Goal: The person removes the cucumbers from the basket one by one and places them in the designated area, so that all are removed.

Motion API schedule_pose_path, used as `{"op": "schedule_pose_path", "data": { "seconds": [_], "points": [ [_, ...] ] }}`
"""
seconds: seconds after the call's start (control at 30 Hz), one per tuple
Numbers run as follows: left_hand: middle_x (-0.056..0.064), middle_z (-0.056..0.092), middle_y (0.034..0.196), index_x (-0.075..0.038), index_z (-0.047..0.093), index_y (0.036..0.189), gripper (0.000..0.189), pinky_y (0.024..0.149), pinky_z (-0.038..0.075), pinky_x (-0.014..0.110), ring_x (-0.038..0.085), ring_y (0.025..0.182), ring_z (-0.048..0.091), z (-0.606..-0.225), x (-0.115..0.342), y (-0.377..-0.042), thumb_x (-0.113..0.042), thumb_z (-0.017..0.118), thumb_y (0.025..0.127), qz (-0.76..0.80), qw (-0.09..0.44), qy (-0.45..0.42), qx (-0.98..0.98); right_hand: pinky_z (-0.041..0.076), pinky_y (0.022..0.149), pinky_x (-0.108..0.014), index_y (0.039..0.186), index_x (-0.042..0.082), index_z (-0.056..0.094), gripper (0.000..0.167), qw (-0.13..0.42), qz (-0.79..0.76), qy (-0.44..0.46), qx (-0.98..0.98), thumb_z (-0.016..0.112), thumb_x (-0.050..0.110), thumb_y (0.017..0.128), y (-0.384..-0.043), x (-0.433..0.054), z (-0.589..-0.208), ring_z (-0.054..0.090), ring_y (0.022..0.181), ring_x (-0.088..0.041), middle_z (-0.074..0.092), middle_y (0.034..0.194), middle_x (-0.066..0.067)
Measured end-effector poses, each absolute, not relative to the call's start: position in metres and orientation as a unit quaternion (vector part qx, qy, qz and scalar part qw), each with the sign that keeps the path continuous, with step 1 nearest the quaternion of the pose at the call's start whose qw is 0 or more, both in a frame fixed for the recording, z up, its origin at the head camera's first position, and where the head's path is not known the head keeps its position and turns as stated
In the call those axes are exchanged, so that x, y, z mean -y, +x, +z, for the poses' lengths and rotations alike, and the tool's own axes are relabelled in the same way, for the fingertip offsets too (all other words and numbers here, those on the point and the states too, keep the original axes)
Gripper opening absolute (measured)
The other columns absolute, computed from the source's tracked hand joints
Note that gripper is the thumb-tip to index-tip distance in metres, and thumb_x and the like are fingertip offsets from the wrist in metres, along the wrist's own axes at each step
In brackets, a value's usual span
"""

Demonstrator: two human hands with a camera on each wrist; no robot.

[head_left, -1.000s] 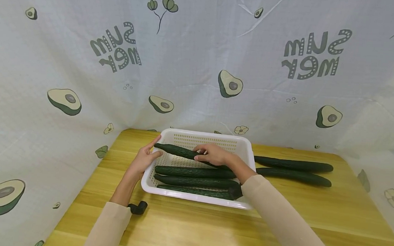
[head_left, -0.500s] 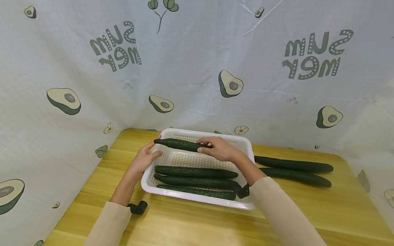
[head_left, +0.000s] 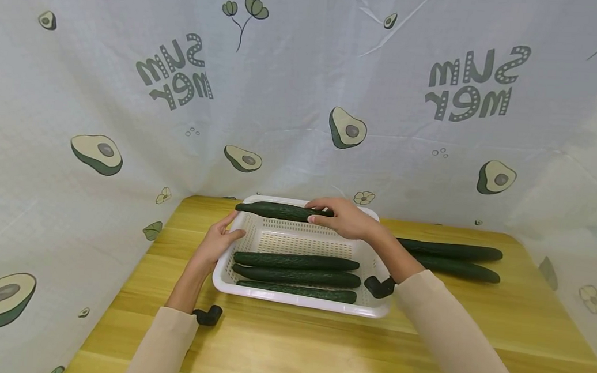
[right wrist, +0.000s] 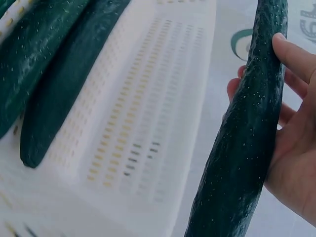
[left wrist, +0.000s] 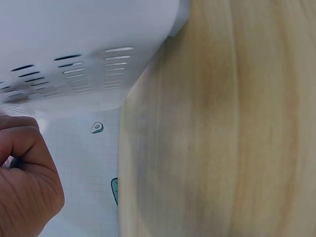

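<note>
My right hand [head_left: 345, 218] grips a dark green cucumber [head_left: 276, 210] near its right end, above the far side of a white plastic basket [head_left: 295, 302]. In the right wrist view, thumb and fingers wrap around the bumpy cucumber [right wrist: 247, 123], apart from the basket wall. My left hand [head_left: 215, 243] holds the basket's left rim, thumb on the inner side; the left wrist view shows the hand [left wrist: 29, 182] with curled fingers by the slotted wall [left wrist: 98, 29]. Three cucumbers [head_left: 296, 276] lie side by side along the near side inside the basket.
Two more cucumbers [head_left: 452, 250] lie on the wooden table [head_left: 287, 347] right of the basket, their left ends hidden by the right arm. A printed cloth [head_left: 284, 93] hangs behind the table. Small black devices [head_left: 208, 315] sit on both wrists.
The right hand has raised the cucumber from low in the basket up to the far rim, and shifted slightly right. The left hand stays at the rim, and the other cucumbers have not moved.
</note>
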State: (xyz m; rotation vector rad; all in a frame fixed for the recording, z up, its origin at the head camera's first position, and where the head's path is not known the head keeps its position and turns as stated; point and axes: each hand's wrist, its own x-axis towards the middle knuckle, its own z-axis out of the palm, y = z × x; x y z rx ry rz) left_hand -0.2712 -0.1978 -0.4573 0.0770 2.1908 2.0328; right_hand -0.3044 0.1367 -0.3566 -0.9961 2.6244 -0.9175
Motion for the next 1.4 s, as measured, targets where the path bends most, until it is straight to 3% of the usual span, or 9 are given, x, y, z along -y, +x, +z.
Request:
{"op": "schedule_pose_path", "data": {
  "seconds": [0.2, 0.37, 0.63, 1.07, 1.27, 1.4],
  "points": [
    [0.031, 0.060, 0.139, -0.034, 0.031, 0.163, 0.071, 0.074, 0.063, 0.033, 0.041, 0.108, 0.071, -0.456, 0.198, -0.271, -0.010, 0.058, 0.102, 0.679, 0.069, 0.022, -0.731, 0.048, 0.107, -0.056, 0.145, 0.007, 0.059, 0.047, 0.085, -0.311, -0.328, -0.888, 0.062, 0.029, 0.104, -0.299, -0.153, -0.351, 0.057, 0.129, -0.037, 0.061, 0.141, -0.017],
    [0.026, 0.056, 0.146, -0.036, 0.032, 0.162, 0.070, 0.078, 0.063, 0.036, 0.045, 0.117, 0.066, -0.456, 0.199, -0.271, -0.011, 0.059, 0.102, 0.673, 0.068, 0.024, -0.736, 0.047, 0.108, -0.058, 0.145, 0.004, 0.058, 0.047, 0.076, -0.308, -0.324, -0.891, 0.062, 0.027, 0.104, -0.296, -0.169, -0.351, 0.057, 0.129, -0.039, 0.061, 0.142, -0.020],
    [0.024, 0.054, 0.149, -0.038, 0.033, 0.161, 0.070, 0.075, 0.063, 0.033, 0.046, 0.117, 0.066, -0.456, 0.199, -0.272, -0.011, 0.059, 0.103, 0.672, 0.067, 0.023, -0.738, 0.045, 0.108, -0.061, 0.145, 0.003, 0.057, 0.046, 0.069, -0.317, -0.302, -0.896, 0.061, 0.024, 0.105, -0.293, -0.197, -0.353, 0.054, 0.132, -0.044, 0.058, 0.145, -0.022],
    [0.024, 0.055, 0.147, -0.036, 0.032, 0.162, 0.070, 0.076, 0.063, 0.035, 0.047, 0.116, 0.066, -0.456, 0.199, -0.272, -0.011, 0.059, 0.103, 0.671, 0.070, 0.028, -0.738, 0.043, 0.107, -0.067, 0.145, 0.001, 0.057, 0.047, 0.047, -0.307, -0.276, -0.910, 0.061, 0.024, 0.105, -0.281, -0.247, -0.353, 0.050, 0.135, -0.048, 0.055, 0.147, -0.026],
    [0.029, 0.061, 0.137, -0.037, 0.031, 0.162, 0.070, 0.075, 0.063, 0.037, 0.047, 0.112, 0.068, -0.455, 0.199, -0.270, -0.011, 0.059, 0.103, 0.664, 0.068, 0.023, -0.744, 0.041, 0.107, -0.070, 0.145, 0.000, 0.057, 0.048, 0.046, -0.296, -0.260, -0.918, 0.061, 0.025, 0.105, -0.274, -0.267, -0.355, 0.047, 0.137, -0.051, 0.054, 0.148, -0.027],
    [0.026, 0.058, 0.143, -0.036, 0.030, 0.163, 0.071, 0.077, 0.063, 0.037, 0.048, 0.117, 0.065, -0.455, 0.200, -0.270, -0.010, 0.058, 0.103, 0.670, 0.073, 0.032, -0.738, 0.038, 0.108, -0.072, 0.146, -0.001, 0.055, 0.048, 0.049, -0.298, -0.251, -0.920, 0.059, 0.024, 0.106, -0.271, -0.282, -0.358, 0.045, 0.138, -0.052, 0.053, 0.149, -0.028]
  ]
}}
